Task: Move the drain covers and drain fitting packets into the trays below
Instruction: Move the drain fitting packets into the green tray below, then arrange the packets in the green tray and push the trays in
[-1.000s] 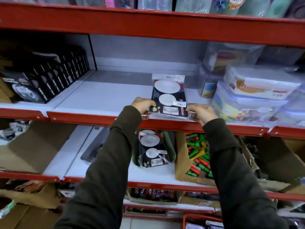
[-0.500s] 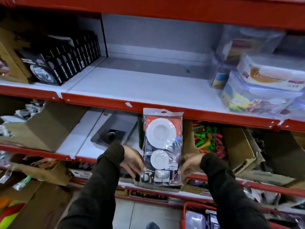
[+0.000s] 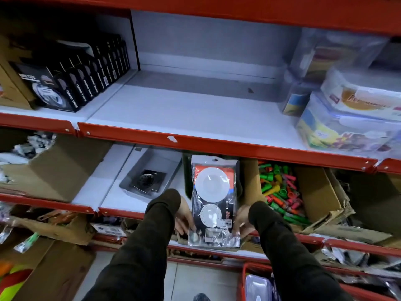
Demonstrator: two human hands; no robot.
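Note:
I hold a clear drain fitting packet (image 3: 213,200) with two white round discs on a black and red card. My left hand (image 3: 184,216) grips its lower left edge and my right hand (image 3: 242,220) its lower right edge. The packet is upright in front of a dark green tray (image 3: 186,170) on the lower shelf, whose inside is hidden behind it. To the left, a grey tray (image 3: 132,181) holds a square metal drain cover (image 3: 148,178). The white upper shelf (image 3: 173,109) above is bare in its middle.
Black boxes (image 3: 71,83) fill the upper shelf's left end, clear plastic containers (image 3: 351,114) its right. A cardboard box of coloured plastic pieces (image 3: 280,187) sits right of the tray. Another cardboard box (image 3: 54,170) is at left. A red basket (image 3: 251,279) stands on the floor.
Both hands brought the packet down from the upper shelf's front edge to the lower shelf level. Over the last half second it moved slightly toward the green tray.

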